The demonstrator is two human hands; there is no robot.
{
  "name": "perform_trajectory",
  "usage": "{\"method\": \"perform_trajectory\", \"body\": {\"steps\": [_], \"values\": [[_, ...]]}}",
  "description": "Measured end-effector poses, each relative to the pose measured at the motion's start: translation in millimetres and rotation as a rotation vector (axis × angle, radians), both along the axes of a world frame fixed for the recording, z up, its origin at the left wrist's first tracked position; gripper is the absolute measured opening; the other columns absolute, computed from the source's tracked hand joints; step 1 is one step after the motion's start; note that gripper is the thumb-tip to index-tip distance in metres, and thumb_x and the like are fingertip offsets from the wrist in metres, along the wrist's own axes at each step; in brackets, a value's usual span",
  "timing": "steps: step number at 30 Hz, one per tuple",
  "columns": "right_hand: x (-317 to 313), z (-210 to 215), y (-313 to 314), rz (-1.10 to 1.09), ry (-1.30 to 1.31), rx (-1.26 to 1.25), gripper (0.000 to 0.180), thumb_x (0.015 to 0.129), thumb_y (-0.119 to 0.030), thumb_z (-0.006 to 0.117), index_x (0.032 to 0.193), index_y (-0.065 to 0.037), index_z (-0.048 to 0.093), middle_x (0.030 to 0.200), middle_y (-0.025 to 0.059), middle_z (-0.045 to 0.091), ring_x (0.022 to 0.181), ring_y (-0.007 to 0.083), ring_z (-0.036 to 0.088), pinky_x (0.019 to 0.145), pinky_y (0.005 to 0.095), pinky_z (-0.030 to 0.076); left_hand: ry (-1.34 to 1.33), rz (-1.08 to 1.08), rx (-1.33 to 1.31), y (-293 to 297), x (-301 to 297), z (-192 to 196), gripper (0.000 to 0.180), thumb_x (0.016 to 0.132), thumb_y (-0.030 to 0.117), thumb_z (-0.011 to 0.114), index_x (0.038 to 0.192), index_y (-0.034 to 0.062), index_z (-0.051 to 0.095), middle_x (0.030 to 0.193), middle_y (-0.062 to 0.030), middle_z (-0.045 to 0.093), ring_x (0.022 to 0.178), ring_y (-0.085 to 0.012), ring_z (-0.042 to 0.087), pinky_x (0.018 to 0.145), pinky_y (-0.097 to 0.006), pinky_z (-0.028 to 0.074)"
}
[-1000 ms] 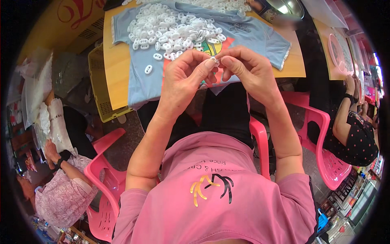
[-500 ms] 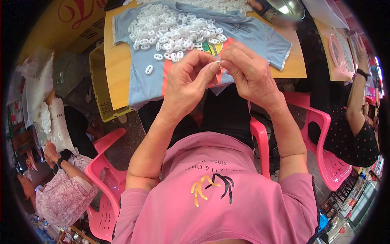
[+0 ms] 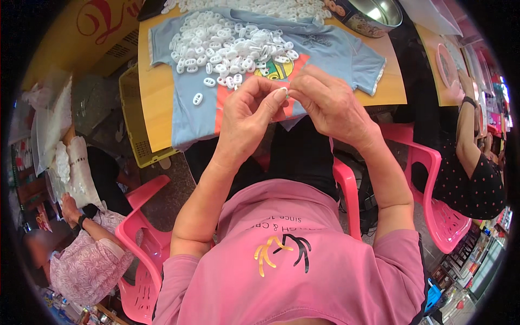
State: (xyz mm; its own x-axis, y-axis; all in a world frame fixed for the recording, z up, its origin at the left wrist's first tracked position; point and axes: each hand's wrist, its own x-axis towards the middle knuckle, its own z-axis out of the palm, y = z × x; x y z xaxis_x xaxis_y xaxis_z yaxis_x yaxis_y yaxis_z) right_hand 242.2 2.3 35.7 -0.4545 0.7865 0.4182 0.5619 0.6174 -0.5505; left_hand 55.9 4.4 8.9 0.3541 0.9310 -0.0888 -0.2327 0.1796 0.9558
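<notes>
My left hand (image 3: 246, 116) is closed in a pinch, thumb against forefinger. A small white piece (image 3: 285, 91) shows at its fingertips, mostly hidden, so its full shape cannot be made out. My right hand (image 3: 331, 108) meets it there, its own thumb and forefinger pinched together on the same piece. Just beyond my hands a heap of small white oval plastic pieces with two holes (image 3: 216, 46) lies on a blue-grey T-shirt (image 3: 189, 103) spread over the table. One loose oval piece (image 3: 197, 99) rests apart from the heap, towards the left.
The yellow-wood table (image 3: 395, 89) carries a round metal tin (image 3: 374, 16) at the far right and more white pieces along its far edge. A yellow plastic crate (image 3: 135, 127) stands beside it. People sit left and right, near pink chairs (image 3: 428, 173).
Both hands have shifted slightly left and nearer to me, still pinched together at the small white piece. The view has moved a little, uncovering more of the metal tin.
</notes>
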Motion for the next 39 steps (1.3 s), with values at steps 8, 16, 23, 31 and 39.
{"method": "perform_trajectory", "body": {"steps": [8,16,23,31,39], "values": [[-14,-19,-14,-0.090,0.269,-0.245,0.005,0.087,-0.001,0.062,0.092,0.001,0.060,0.079,0.0133,0.055,0.069,0.0316,0.058,0.061,0.0368,0.047,0.062,0.045,0.049,-11,0,-4,0.014,0.094,0.013,0.062,0.093,-0.0003,0.060,0.078,-0.0024,0.063,0.068,-0.0067,0.059,0.061,-0.021,0.048],[-8,-8,-11,0.032,0.019,-0.129,0.008,0.088,-0.004,0.061,0.089,0.001,0.056,0.081,0.0136,0.055,0.072,0.0317,0.057,0.062,0.0389,0.047,0.078,-0.062,-0.031,-11,-18,-7,0.013,0.095,0.013,0.060,0.093,0.0005,0.059,0.079,-0.0025,0.063,0.068,-0.0071,0.058,0.062,-0.021,0.048],[-19,-16,-17,0.060,0.182,-0.193,0.007,0.090,-0.001,0.058,0.085,0.002,0.053,0.079,0.0117,0.054,0.070,0.0291,0.055,0.060,0.0355,0.045,0.091,0.013,0.002,-24,-18,-3,0.013,0.095,0.013,0.060,0.093,0.0006,0.059,0.079,-0.0018,0.063,0.068,-0.0061,0.057,0.062,-0.021,0.047],[-31,-25,-14,0.021,0.228,-0.342,0.007,0.087,-0.002,0.061,0.085,0.001,0.055,0.080,0.0172,0.054,0.074,0.0353,0.056,0.062,0.0416,0.044,0.109,0.042,-0.023,-28,-31,-13,0.013,0.095,0.013,0.061,0.094,0.0007,0.059,0.080,-0.0022,0.063,0.069,-0.0065,0.058,0.062,-0.021,0.047],[-46,-36,31,-0.013,0.091,-0.100,0.013,0.087,-0.006,0.062,0.099,-0.003,0.065,0.084,0.0106,0.060,0.071,0.0257,0.061,0.063,0.0345,0.047,0.037,0.156,-0.084,-29,-61,-17,0.013,0.096,0.014,0.059,0.098,0.0007,0.058,0.082,-0.0053,0.065,0.069,-0.0092,0.059,0.064,-0.023,0.048]]}}
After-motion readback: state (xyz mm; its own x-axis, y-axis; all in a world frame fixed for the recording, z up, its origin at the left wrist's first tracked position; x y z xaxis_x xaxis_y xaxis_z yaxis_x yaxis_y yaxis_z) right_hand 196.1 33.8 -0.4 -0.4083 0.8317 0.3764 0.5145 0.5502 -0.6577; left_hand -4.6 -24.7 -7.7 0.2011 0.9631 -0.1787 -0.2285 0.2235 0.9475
